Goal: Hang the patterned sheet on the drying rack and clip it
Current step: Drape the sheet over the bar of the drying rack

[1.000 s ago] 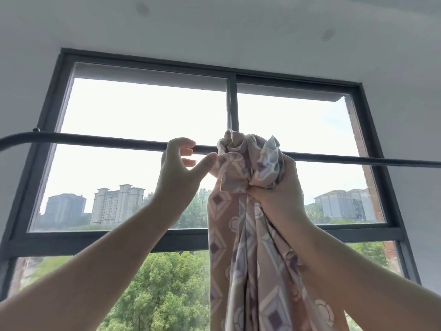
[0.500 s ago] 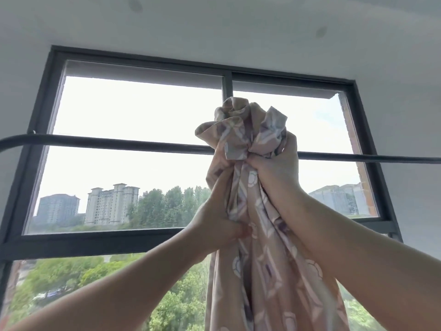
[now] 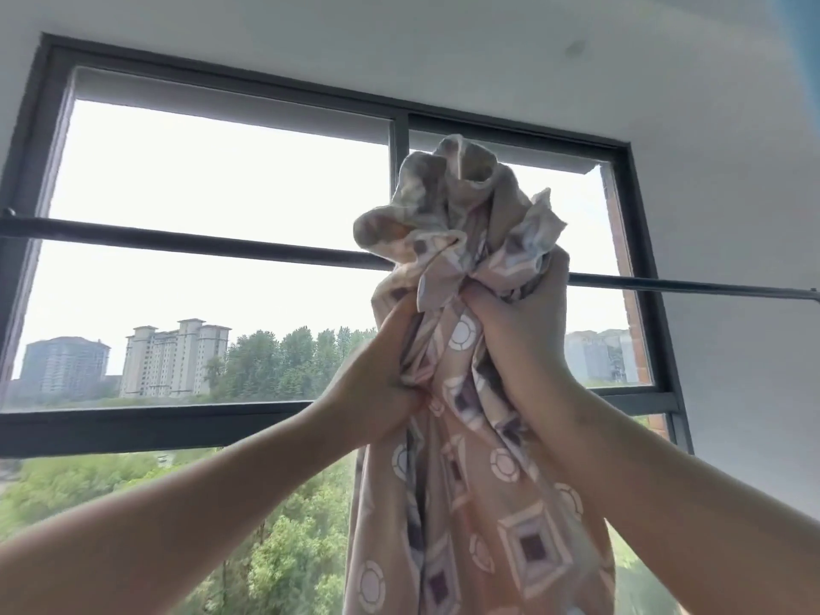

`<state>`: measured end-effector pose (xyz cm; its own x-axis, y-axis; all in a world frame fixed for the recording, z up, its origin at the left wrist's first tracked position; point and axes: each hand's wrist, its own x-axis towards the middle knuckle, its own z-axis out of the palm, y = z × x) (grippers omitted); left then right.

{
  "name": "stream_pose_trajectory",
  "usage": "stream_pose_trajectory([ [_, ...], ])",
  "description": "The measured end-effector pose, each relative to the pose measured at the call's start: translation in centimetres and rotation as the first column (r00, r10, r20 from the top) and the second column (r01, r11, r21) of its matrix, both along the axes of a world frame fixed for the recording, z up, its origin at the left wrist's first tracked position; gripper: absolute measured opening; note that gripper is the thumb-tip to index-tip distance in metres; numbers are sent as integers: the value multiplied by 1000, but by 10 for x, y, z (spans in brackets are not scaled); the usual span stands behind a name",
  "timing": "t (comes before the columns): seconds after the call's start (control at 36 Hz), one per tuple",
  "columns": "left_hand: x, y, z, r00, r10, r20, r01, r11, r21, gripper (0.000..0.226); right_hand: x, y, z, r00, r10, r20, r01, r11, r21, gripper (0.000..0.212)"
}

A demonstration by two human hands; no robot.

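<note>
Head view: our left hand [image 3: 377, 392] and right hand [image 3: 523, 339] both clutch the bunched sheet [image 3: 466, 503], which hangs lengthwise down. Its top rises above the rail [image 3: 199, 244] running crosswise behind; our right hand is higher, nearer it.

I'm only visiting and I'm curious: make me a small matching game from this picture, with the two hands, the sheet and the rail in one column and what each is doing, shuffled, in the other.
Column one:
1. left hand
2. right hand
3. patterned sheet
4. rack bar

Column two:
A. runs level across in front of the window
B. grips the sheet just under its bunched top
C. bunched up above, hanging loose below
D. grips the sheet lower down

Pairs: 1-D, 2-B, 3-C, 4-A
</note>
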<state>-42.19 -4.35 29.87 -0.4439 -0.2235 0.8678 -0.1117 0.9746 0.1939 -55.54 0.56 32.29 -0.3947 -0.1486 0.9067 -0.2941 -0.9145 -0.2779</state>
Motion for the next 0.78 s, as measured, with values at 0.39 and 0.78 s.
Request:
stream_pose_trajectory([
  [0.39, 30, 12, 78, 920, 312, -236, -364, 904, -225, 78, 1, -1, 53, 843, 88, -531, -43, 994, 96, 88],
  [0.78, 43, -26, 146, 882, 342, -324, -434, 857, -279, 78, 27, -59, 125, 828, -262, -495, 216, 965, -149, 83],
])
